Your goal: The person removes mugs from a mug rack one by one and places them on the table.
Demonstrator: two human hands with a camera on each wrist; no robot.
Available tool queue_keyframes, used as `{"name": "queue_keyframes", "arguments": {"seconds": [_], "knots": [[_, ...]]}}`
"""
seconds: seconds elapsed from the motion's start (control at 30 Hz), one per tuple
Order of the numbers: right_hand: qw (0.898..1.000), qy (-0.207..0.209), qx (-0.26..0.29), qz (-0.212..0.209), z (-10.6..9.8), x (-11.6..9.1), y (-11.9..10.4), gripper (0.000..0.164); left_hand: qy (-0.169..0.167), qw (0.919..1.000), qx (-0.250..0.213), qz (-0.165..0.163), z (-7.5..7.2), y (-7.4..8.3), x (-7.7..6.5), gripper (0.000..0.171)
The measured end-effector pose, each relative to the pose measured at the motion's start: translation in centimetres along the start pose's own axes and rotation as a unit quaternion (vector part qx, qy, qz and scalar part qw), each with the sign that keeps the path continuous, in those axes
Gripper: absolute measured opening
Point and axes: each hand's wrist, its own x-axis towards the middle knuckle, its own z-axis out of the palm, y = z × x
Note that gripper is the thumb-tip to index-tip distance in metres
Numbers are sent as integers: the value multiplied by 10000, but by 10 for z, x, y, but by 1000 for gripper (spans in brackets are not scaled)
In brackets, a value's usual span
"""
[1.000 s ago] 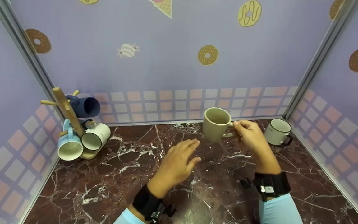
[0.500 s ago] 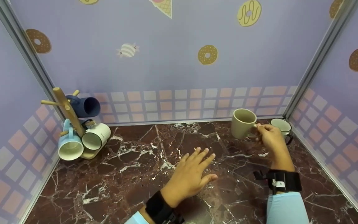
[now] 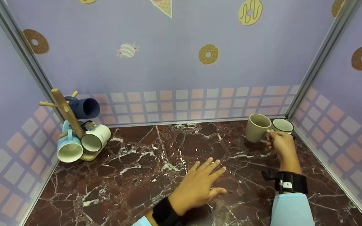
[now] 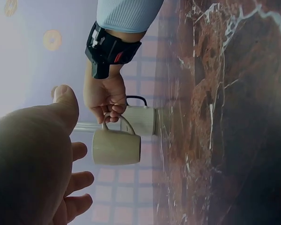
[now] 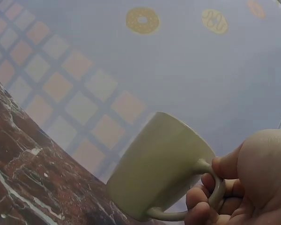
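Head view: pinches a tapered beige ceramic mug [image 3: 256, 128] with the right hand [image 3: 282, 145], right of centre; spreads the left hand [image 3: 199, 185], lower centre, well apart from it. Left wrist: holds it mid-frame. Right wrist: grips its handle [image 5: 219, 190], lower right.

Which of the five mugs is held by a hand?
The beige mug: the right hand grips its handle. The other mugs are white or blue, unheld.

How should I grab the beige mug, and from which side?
By its handle, I'd say, from your right: it juts out that way, and the beige mug is held mouth up. The right hand pinches it there. The dark-rimmed white mug stands just beyond, so the near right side probably gives more room.
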Motion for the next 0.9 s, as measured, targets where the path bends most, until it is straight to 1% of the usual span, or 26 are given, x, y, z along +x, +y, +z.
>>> {"name": "queue_keyframes", "arguments": {"seconds": [0.2,0.47,0.63,0.9], "knots": [[9992,96,336,202,-1,6,10,36,-114,9999,-30,58,4,3,-1,80],[9990,203,176,366,1,13,21,40,-206,9998,-19,44,9,5,-1,84],[9988,198,223,389,3,14,25,41,-280,9996,46,47,10,7,-1,82],[9986,104,325,406,3,15,26,38,-272,9996,65,75,12,8,-1,80]]}}
